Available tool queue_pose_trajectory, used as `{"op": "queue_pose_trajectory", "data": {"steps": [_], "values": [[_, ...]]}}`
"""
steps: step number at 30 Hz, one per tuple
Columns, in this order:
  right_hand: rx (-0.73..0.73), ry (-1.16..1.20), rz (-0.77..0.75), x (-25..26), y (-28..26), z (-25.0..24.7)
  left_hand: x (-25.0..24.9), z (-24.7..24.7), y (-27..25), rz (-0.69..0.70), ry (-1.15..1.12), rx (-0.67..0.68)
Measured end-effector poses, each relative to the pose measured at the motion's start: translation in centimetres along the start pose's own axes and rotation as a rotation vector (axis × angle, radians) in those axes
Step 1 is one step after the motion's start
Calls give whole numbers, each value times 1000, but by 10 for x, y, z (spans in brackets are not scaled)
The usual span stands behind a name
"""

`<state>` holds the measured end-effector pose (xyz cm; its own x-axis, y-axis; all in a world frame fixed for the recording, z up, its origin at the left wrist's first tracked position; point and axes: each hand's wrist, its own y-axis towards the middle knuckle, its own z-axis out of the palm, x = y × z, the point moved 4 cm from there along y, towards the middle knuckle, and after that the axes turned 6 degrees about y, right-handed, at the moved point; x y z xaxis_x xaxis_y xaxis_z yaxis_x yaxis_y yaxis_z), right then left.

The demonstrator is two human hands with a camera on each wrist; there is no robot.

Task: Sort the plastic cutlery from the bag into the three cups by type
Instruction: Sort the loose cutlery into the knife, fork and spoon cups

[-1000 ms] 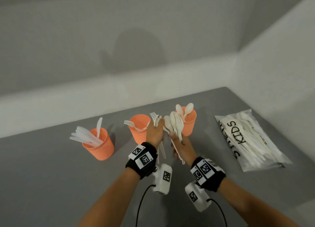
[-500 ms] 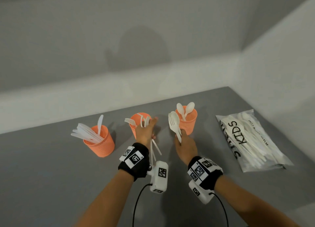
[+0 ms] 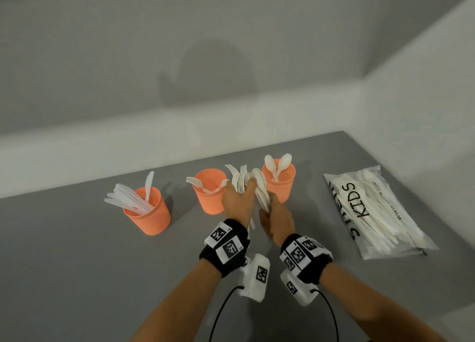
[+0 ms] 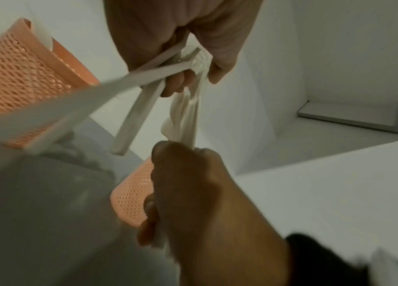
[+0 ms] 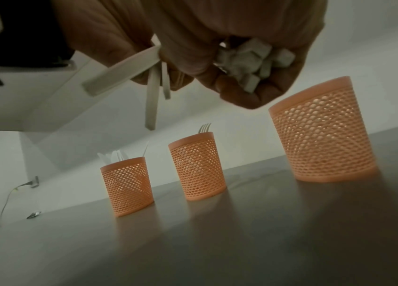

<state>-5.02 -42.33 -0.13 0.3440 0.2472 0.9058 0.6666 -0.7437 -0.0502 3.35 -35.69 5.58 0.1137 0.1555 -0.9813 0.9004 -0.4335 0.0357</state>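
Note:
Three orange mesh cups stand in a row: the left cup (image 3: 147, 213) holds knives, the middle cup (image 3: 208, 197) forks, the right cup (image 3: 282, 182) spoons. My left hand (image 3: 240, 195) grips several white forks (image 3: 241, 174) just right of the middle cup. My right hand (image 3: 272, 218) holds a bundle of spoons (image 3: 261, 187) by the handles, in front of the right cup. The two hands touch. In the right wrist view the handle ends (image 5: 254, 58) sit in my curled right fingers. The left wrist view shows fork handles (image 4: 144, 77) fanning down from my left hand (image 4: 180, 73).
A clear plastic bag (image 3: 372, 213) printed KIDS lies flat at the right of the grey table (image 3: 77, 264), still holding white cutlery. Pale walls close the table off behind and on the right. Wrist camera cables hang below both forearms.
My left hand has swung back right from the middle cup to the bundle in my right hand. The right hand stayed about where it was.

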Motion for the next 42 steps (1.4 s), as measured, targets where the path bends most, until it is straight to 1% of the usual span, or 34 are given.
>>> {"op": "queue_pose_trajectory", "data": {"steps": [2,4,6,8,10,12,14,17,20,23,27,29,32,37,39,42], "values": [[36,103,-6,-3,2,-1,-5,-4,8,-12,-62,-37],[55,150,-37,-2,3,-5,-13,-13,19,-23,-123,-99],[92,279,0,-2,4,-9,-22,-25,32,-24,-187,-156],[110,399,76,-4,9,-14,-26,-37,46,-37,-227,-187],[95,478,126,-6,15,-18,-23,-47,58,-39,-256,-169],[68,514,135,-6,23,-22,-13,-52,65,-52,-288,-129],[44,511,132,-4,32,-24,-1,-55,67,-50,-264,-103],[-41,507,109,5,46,-29,12,-59,69,-46,-229,-100],[-175,592,39,20,66,-40,10,-67,80,-48,-203,-164],[-297,617,-26,35,89,-52,-6,-76,99,23,-202,-248],[-440,678,-80,44,117,-56,-21,-76,121,121,-193,-295],[-481,688,-67,41,127,-51,-17,-72,128,136,-170,-298],[-495,647,-21,29,137,-41,-5,-63,132,140,-139,-283],[-449,540,24,5,148,-28,26,-50,136,104,-41,-267],[-431,496,62,1,150,-26,39,-45,136,59,-18,-241],[-406,411,109,1,147,-25,61,-40,134,-52,59,-173]]}}
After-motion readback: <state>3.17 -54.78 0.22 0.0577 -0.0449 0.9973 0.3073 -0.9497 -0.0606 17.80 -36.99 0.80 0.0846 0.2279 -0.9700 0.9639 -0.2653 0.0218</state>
